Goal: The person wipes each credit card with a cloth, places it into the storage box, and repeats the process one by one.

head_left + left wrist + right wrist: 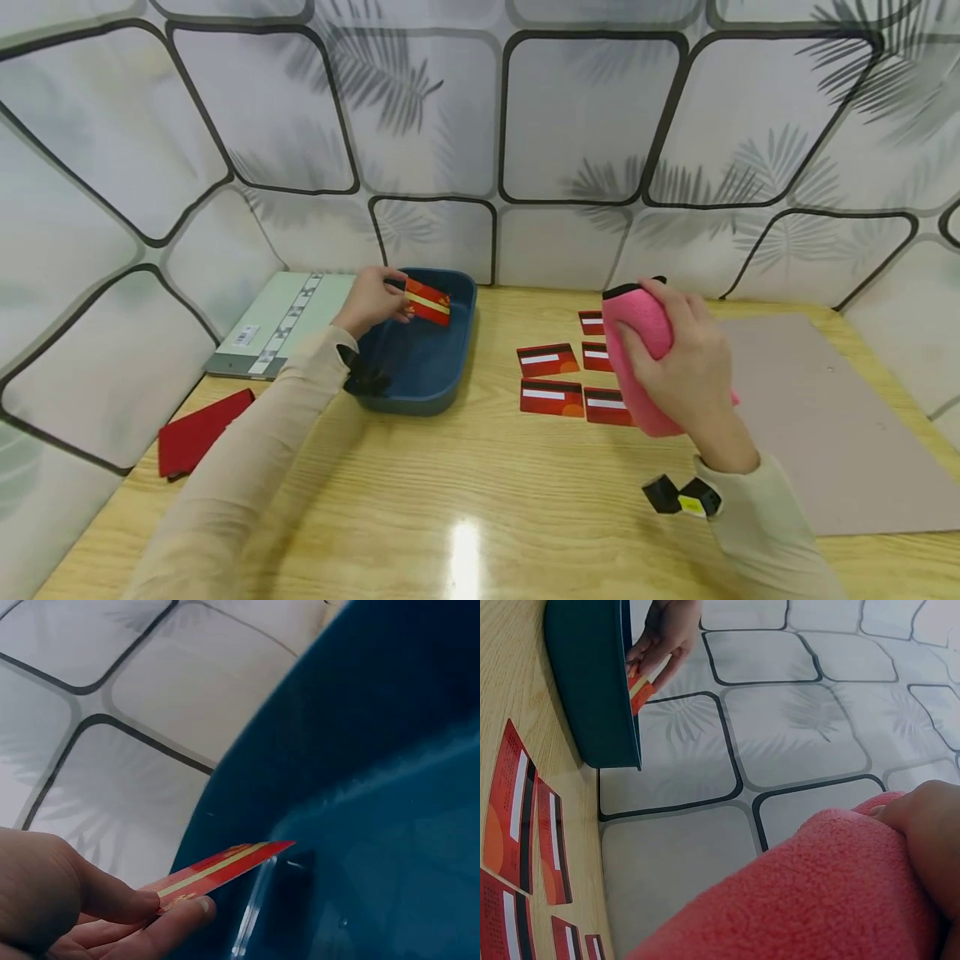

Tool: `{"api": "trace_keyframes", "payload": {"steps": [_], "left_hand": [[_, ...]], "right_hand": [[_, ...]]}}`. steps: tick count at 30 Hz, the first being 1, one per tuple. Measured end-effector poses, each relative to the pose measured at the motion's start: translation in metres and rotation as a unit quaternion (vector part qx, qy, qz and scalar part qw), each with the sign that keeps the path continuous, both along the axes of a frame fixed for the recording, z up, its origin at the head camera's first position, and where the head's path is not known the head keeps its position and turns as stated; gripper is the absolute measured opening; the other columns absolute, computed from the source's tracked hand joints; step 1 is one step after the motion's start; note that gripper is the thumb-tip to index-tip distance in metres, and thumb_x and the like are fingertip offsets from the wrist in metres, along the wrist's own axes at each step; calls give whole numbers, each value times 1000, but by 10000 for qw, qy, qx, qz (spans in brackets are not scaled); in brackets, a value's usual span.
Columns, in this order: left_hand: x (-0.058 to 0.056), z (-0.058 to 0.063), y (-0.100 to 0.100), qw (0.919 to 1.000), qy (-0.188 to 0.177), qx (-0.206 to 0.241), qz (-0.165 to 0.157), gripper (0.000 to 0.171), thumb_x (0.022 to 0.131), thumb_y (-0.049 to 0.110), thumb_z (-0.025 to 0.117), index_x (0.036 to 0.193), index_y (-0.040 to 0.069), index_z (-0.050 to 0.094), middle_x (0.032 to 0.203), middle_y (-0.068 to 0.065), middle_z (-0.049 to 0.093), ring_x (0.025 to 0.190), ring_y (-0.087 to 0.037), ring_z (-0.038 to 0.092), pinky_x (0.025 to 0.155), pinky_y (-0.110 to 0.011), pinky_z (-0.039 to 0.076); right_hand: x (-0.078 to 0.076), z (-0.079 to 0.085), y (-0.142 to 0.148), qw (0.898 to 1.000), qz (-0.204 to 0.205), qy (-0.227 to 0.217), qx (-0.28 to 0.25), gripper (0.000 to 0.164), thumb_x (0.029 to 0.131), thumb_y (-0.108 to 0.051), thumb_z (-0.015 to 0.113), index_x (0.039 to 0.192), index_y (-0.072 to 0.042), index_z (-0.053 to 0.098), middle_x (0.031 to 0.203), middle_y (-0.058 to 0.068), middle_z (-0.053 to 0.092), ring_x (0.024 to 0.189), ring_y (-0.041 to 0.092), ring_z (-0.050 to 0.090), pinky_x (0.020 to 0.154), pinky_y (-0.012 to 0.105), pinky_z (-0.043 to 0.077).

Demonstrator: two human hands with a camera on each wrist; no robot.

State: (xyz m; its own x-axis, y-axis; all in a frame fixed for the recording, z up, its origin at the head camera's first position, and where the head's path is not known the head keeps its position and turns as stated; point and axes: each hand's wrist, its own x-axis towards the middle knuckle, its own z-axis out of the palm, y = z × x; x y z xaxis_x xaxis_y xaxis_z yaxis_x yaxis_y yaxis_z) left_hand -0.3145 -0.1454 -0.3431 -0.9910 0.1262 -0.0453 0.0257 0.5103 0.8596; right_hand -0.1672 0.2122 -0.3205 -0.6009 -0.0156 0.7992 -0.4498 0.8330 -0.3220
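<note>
My left hand [377,300] pinches a red card [427,302] with a gold stripe between thumb and fingers. Its free end reaches over the inside of a deep blue plastic basin [420,408]; the left wrist view shows the card [225,868] close to the basin wall [247,772]. On the right, my other hand [686,367] grips a pink fleecy cloth [637,333] with a black edge at its top, raised above the table. Several red cards [551,398] lie beside and partly behind the cloth, white strip and dark band facing up.
A pale green flat box [262,321] lies left of the basin, with a dark red folded piece [198,433] nearer the front. A grey-beige board [840,433] covers the table's right side. Patterned curtain-like sheeting [585,125] rises behind the wooden table [420,500].
</note>
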Motion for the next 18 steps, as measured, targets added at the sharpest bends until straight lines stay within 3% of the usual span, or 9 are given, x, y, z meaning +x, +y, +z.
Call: {"api": "trace_keyframes", "payload": {"steps": [7,10,14,18], "left_hand": [[-5,-1,4,9984,-465,255,191,52,87,-10,56,138,-7,44,122,-34,57,72,-24,71,86,-49,56],[-6,-3,2,9980,-551,157,255,51,88,-7,57,138,-8,44,128,-33,53,78,-29,72,87,-47,56],[-4,-7,0,9982,-496,-232,258,47,92,0,56,137,-8,45,128,-32,54,94,-38,68,87,-45,57],[-4,-8,0,9985,-333,-363,257,47,90,-4,55,135,-8,47,124,-31,58,100,-42,64,88,-46,56]], "right_hand": [[0,1,5,10000,-70,-30,-23,47,79,-16,72,124,-6,60,101,24,60,81,39,59,63,56,51],[0,2,6,10000,-83,0,-37,47,79,-16,72,123,-5,60,103,25,61,82,39,59,63,57,52],[-1,2,8,9999,-90,58,-77,46,79,-15,72,122,-4,60,106,25,62,85,39,60,65,57,52],[-1,2,10,9999,-100,37,-82,46,79,-14,72,122,-3,60,107,25,62,86,39,59,66,57,52]]}}
